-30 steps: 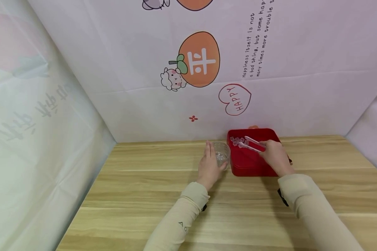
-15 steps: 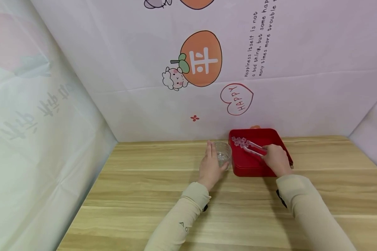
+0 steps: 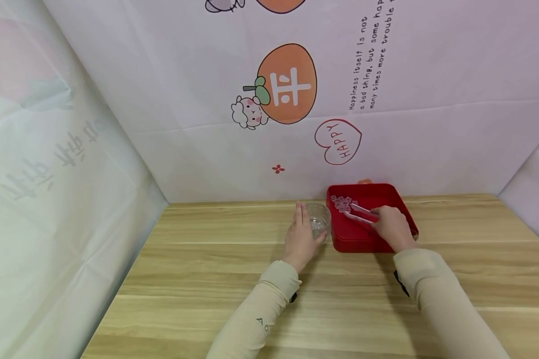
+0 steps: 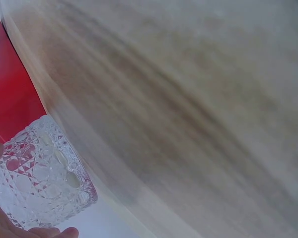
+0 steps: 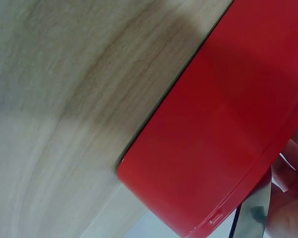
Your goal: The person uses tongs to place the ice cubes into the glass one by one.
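Observation:
In the head view my left hand (image 3: 300,242) grips a clear glass cup (image 3: 320,219), thumb on its near side and fingers along its left. The cut-pattern glass (image 4: 44,173) shows larger in the left wrist view. My right hand (image 3: 393,227) holds metal tongs (image 3: 361,218) over a red tray (image 3: 357,244). Their tips are spread at the near right edge of a pile of small clear cubes (image 3: 341,202) in the tray's far left corner. In the right wrist view, fingers (image 5: 288,213) hold the tongs (image 5: 253,215) behind the tray wall; the tips are hidden there.
The tray stands just right of the cup, on a wood-grain table (image 3: 197,279). A printed white cloth (image 3: 206,164) hangs at the table's far edge, and another white sheet (image 3: 85,199) closes off the left side.
The right hand and tongs have shifted slightly toward the near side, and the tongs' tips have moved from over the cubes to the pile's near right edge. The left hand stays on the cup.

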Tool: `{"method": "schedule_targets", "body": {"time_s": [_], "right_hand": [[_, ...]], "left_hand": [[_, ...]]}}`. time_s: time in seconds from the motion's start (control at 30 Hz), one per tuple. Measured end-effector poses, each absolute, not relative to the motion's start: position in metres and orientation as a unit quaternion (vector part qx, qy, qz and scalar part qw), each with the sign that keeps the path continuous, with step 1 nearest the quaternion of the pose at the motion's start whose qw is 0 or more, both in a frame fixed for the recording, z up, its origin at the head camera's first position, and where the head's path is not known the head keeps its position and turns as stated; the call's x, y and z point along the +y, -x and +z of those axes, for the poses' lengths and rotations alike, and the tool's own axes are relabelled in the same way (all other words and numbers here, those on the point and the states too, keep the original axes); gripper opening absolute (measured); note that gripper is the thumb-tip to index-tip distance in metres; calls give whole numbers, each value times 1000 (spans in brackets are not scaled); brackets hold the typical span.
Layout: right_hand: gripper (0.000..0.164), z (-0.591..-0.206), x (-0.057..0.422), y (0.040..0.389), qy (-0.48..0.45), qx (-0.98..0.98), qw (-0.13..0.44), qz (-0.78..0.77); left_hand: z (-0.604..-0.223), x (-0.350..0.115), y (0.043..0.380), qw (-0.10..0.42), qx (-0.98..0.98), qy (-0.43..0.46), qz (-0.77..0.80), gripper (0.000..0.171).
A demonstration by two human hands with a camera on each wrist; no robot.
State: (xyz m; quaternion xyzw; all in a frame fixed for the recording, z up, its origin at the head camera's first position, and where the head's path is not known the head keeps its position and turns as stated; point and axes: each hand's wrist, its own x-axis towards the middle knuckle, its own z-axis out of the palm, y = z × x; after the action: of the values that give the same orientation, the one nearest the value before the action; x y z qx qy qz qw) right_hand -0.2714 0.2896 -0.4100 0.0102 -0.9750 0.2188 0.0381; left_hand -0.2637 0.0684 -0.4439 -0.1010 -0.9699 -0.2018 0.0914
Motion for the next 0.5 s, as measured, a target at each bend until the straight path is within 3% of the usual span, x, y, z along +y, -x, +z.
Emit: {"method": "schedule_targets", "body": {"time_s": [0.5], "right_hand": [[33,-410,282,277,-11,-977,25,212]], "left_hand": [[-444,67,264,92,-970,104,-201,93]]}}
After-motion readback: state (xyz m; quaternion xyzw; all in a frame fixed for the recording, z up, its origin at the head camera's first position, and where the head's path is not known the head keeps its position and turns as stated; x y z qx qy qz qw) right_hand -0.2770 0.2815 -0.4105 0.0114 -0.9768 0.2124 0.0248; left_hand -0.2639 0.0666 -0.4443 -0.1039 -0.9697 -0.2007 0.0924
